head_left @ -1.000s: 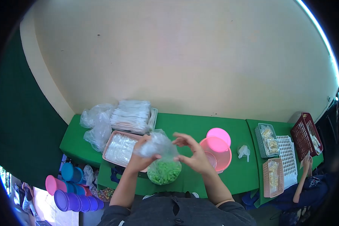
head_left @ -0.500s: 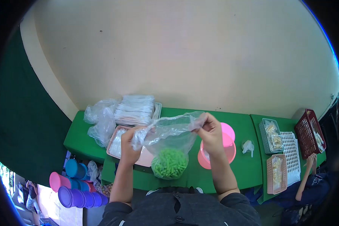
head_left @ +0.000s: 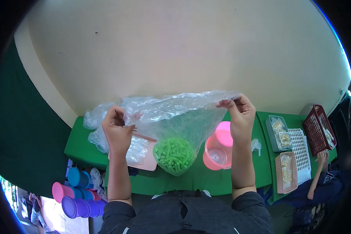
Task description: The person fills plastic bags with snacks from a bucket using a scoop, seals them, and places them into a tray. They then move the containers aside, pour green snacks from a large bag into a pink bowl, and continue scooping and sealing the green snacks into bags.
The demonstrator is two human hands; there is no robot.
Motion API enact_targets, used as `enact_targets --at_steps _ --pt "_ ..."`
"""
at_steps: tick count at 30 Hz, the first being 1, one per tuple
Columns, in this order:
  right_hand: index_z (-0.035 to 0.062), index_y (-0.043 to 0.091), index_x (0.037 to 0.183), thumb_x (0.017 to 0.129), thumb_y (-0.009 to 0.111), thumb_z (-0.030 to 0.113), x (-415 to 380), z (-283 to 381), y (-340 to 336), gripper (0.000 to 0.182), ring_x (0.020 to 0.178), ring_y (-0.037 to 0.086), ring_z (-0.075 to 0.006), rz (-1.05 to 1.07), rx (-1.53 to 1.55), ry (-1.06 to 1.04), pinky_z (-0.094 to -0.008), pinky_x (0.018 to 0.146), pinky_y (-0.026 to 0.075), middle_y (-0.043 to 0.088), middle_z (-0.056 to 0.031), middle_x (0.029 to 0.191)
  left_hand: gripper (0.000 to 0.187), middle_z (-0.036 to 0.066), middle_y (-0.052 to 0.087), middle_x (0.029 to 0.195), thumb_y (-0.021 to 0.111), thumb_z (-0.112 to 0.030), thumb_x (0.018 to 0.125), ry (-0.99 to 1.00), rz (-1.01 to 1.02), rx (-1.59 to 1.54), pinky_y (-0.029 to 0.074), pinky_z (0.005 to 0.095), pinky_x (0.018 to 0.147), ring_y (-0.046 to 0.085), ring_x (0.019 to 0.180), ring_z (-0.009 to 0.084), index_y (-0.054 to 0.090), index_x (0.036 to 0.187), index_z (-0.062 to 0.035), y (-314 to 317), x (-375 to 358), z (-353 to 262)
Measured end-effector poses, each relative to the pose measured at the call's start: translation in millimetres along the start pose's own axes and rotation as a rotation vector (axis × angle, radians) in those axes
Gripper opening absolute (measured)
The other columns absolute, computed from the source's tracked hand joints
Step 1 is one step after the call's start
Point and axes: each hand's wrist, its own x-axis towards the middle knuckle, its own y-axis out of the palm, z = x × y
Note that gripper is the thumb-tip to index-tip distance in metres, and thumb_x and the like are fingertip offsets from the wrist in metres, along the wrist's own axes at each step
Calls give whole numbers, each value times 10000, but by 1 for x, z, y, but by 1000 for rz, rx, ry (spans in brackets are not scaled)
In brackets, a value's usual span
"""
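Note:
A large clear plastic bag (head_left: 171, 111) is stretched wide between my hands. Its lower part holds a heap of bright green short pieces (head_left: 174, 155), whose kind I cannot make out. My left hand (head_left: 117, 126) is closed on the left end of the bag's rim. At the opposite end, my right hand (head_left: 239, 113) pinches the rim between thumb and fingers. Just right of the bag stands a pink tub (head_left: 207, 158) with a brighter pink round piece (head_left: 224, 136) at its back edge. Behind my left wrist lies a pale pink tray (head_left: 150, 162) with clear plastic packets (head_left: 137, 150).
Crumpled clear bags (head_left: 95, 121) lie at the table's left end. Purple tubs (head_left: 76, 206) are stacked lower left. Right along the green-covered table (head_left: 245, 177) are a small scoop-like item (head_left: 256, 145), a grey-green basket (head_left: 275, 140), a pink basket (head_left: 281, 187), and a dark red crate (head_left: 314, 128) near another person's hand (head_left: 322, 156).
Both hands have moved apart and upward, spreading the bag much wider. The green pieces have lifted slightly with it.

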Motion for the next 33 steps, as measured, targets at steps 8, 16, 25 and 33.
enact_targets --at_steps 8,16,25,33 --pt "-74 570 1110 962 513 135 8 -15 2 263 916 616 -166 6 100 -94 -344 861 509 636 -90 972 321 -70 398 581 684 -55 764 220 124 155 278 214 490 379 569 32 413 590 -55 5 23 -7" --pt "90 22 1477 765 645 584 -95 -131 -15 1067 1361 248 -334 502 -32 413 -482 1079 278 167 -181 1483 409 -82 388 507 676 -304 873 60 112 -192 218 217 374 327 418 11 452 587 -115 65 48 -57" --pt "135 -158 1456 614 865 211 -259 -178 4 1327 1410 88 -318 575 634 943 -522 1102 230 -108 -154 1530 207 -95 400 542 653 -272 884 -23 170 -644 257 219 373 341 402 38 548 757 -147 118 60 -132" --pt "147 89 1483 689 801 322 -280 -219 -18 1082 1402 134 -321 670 603 782 -529 1118 209 81 -138 1534 263 92 602 948 567 -200 924 121 191 -964 520 319 740 607 832 182 543 1085 6 130 91 -184"
